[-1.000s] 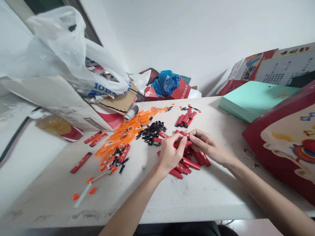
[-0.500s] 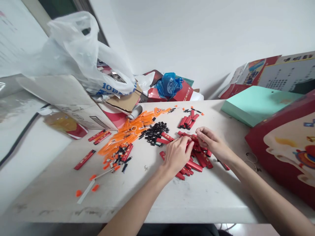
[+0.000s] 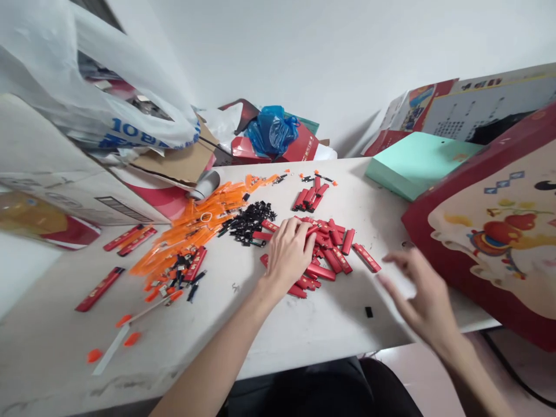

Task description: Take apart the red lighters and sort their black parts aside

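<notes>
My left hand [image 3: 288, 252] rests palm down on a pile of red lighter bodies [image 3: 332, 250] in the middle of the white table [image 3: 304, 336]; whether its fingers grip one I cannot tell. My right hand [image 3: 423, 301] hovers near the table's right front edge, blurred, fingers spread, holding nothing. A small black piece [image 3: 369, 311] lies on the table just left of it. A heap of small black parts [image 3: 249, 221] lies left of the pile, and a smaller group of red lighter bodies [image 3: 310, 198] lies behind it.
Orange clear lighter shells [image 3: 204, 223] spread at left, with loose red lighter bodies [image 3: 99, 288] nearby. A white plastic bag [image 3: 87, 98] and cardboard boxes crowd the back left. A mint green box [image 3: 417, 162] and a large red box [image 3: 490, 231] stand at right.
My right hand left the red pile and swung out to the right front edge, fingers spread. My left hand stayed on the pile. The view shifted right.
</notes>
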`<act>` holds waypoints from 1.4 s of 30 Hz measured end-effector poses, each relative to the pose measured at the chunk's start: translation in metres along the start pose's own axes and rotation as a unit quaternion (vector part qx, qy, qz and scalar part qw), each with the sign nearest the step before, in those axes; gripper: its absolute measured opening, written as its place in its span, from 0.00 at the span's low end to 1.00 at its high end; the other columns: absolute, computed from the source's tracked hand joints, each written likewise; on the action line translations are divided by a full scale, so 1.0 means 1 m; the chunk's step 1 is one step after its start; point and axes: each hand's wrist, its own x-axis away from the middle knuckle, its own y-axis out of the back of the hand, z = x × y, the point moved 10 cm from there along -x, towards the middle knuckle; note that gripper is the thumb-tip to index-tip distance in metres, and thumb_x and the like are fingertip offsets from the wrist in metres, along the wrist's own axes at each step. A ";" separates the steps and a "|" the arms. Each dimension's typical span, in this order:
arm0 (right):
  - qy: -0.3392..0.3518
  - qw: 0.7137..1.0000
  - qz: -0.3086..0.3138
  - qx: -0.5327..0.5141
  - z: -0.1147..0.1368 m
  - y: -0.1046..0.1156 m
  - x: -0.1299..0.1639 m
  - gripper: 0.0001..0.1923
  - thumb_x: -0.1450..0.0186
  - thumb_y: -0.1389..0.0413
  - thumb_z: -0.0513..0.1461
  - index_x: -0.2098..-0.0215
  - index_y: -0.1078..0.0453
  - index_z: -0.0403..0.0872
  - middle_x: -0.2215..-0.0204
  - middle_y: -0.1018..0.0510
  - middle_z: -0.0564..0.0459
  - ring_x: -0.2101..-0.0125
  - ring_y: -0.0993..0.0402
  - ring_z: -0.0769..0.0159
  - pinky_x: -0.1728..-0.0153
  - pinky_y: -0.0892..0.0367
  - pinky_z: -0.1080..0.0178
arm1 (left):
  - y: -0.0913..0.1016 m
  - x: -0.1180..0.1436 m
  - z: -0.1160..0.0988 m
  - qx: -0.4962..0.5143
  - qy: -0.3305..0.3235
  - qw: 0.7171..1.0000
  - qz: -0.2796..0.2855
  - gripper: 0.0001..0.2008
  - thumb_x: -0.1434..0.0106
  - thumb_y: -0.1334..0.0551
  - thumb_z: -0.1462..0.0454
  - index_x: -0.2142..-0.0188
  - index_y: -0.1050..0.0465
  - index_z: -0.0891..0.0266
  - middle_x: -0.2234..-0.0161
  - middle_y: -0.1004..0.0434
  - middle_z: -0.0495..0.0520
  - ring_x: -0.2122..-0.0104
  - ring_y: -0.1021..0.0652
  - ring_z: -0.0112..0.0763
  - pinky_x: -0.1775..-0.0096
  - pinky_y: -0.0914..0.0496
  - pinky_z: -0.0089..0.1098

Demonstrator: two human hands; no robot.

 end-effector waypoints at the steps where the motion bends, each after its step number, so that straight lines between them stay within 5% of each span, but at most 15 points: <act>1: 0.010 0.999 0.050 0.015 0.005 -0.019 0.020 0.17 0.30 0.43 0.51 0.50 0.34 0.50 0.65 0.28 0.47 0.68 0.29 0.55 0.67 0.35 0.56 | -0.001 0.000 0.000 0.001 -0.001 1.000 0.001 0.11 0.27 0.44 0.60 0.52 0.27 0.61 0.55 0.25 0.59 0.53 0.25 0.42 0.54 0.29 0.39; 4: 0.038 0.990 0.103 0.085 0.007 -0.054 0.056 0.17 0.30 0.43 0.51 0.51 0.34 0.49 0.64 0.27 0.46 0.68 0.28 0.55 0.67 0.35 0.55 | -0.002 -0.001 0.000 0.008 -0.001 1.000 0.003 0.11 0.27 0.45 0.61 0.52 0.27 0.61 0.55 0.25 0.59 0.53 0.25 0.43 0.53 0.29 0.41; 8: 0.118 0.972 0.159 0.128 0.006 -0.076 0.053 0.12 0.26 0.48 0.44 0.68 0.35 0.49 0.72 0.29 0.49 0.72 0.33 0.59 0.69 0.40 0.57 | -0.003 -0.001 0.001 0.024 0.002 1.000 0.004 0.11 0.27 0.45 0.61 0.52 0.27 0.62 0.55 0.26 0.59 0.54 0.26 0.42 0.53 0.29 0.41; 12: 0.203 0.949 0.237 0.047 0.015 -0.080 0.041 0.16 0.25 0.50 0.41 0.71 0.33 0.49 0.76 0.30 0.52 0.77 0.38 0.64 0.71 0.43 0.58 | -0.002 0.000 -0.004 0.029 -0.016 0.999 -0.004 0.12 0.27 0.45 0.61 0.50 0.28 0.62 0.52 0.27 0.61 0.51 0.28 0.45 0.49 0.30 0.43; 18: 0.242 0.931 0.273 -0.023 0.017 -0.086 0.033 0.19 0.25 0.51 0.42 0.72 0.30 0.49 0.77 0.30 0.53 0.76 0.38 0.65 0.68 0.40 0.57 | -0.008 0.005 -0.007 0.037 -0.022 0.999 0.006 0.20 0.27 0.46 0.56 0.39 0.36 0.61 0.38 0.35 0.64 0.40 0.33 0.49 0.40 0.37 0.51; 22: 0.194 0.951 0.214 -0.111 0.012 -0.076 0.010 0.25 0.23 0.56 0.43 0.79 0.38 0.49 0.81 0.36 0.54 0.79 0.42 0.65 0.70 0.41 0.57 | -0.016 0.011 -0.010 0.038 -0.029 0.998 0.028 0.23 0.26 0.49 0.54 0.36 0.40 0.62 0.32 0.41 0.66 0.33 0.40 0.49 0.35 0.43 0.53; 26: 0.085 0.980 0.068 -0.167 0.030 -0.055 -0.067 0.31 0.23 0.60 0.51 0.82 0.50 0.49 0.85 0.47 0.57 0.82 0.54 0.69 0.77 0.53 0.60 | -0.023 0.015 -0.015 0.031 -0.040 0.998 0.037 0.25 0.25 0.50 0.53 0.35 0.42 0.63 0.32 0.40 0.67 0.32 0.40 0.51 0.33 0.46 0.56; 29: 0.142 0.977 0.130 -0.089 0.092 -0.096 -0.136 0.34 0.24 0.61 0.57 0.83 0.46 0.48 0.85 0.44 0.56 0.81 0.51 0.70 0.75 0.51 0.61 | -0.021 0.015 -0.012 0.037 -0.024 0.999 0.025 0.24 0.26 0.49 0.54 0.36 0.41 0.61 0.35 0.37 0.66 0.33 0.38 0.53 0.34 0.46 0.59; 33: 0.265 0.929 0.253 0.053 0.165 -0.195 -0.187 0.34 0.24 0.57 0.55 0.78 0.30 0.44 0.79 0.28 0.50 0.77 0.39 0.68 0.70 0.45 0.61 | -0.019 0.016 -0.009 0.049 -0.013 0.998 0.025 0.25 0.27 0.47 0.55 0.35 0.42 0.61 0.35 0.37 0.67 0.34 0.37 0.56 0.35 0.45 0.62; 37: 0.300 0.900 0.300 0.095 0.190 -0.265 -0.193 0.24 0.26 0.47 0.50 0.68 0.22 0.41 0.70 0.20 0.45 0.71 0.28 0.64 0.68 0.42 0.62 | -0.020 0.019 -0.013 0.057 -0.045 0.997 0.016 0.25 0.29 0.46 0.59 0.35 0.40 0.60 0.33 0.38 0.65 0.31 0.43 0.57 0.34 0.49 0.62; 42: 0.309 0.886 0.320 0.127 0.196 -0.294 -0.187 0.21 0.26 0.47 0.49 0.57 0.21 0.41 0.61 0.17 0.41 0.63 0.22 0.58 0.63 0.36 0.63 | -0.025 0.019 -0.017 0.081 -0.059 0.995 0.023 0.25 0.32 0.46 0.64 0.36 0.36 0.60 0.37 0.31 0.63 0.33 0.39 0.58 0.35 0.48 0.63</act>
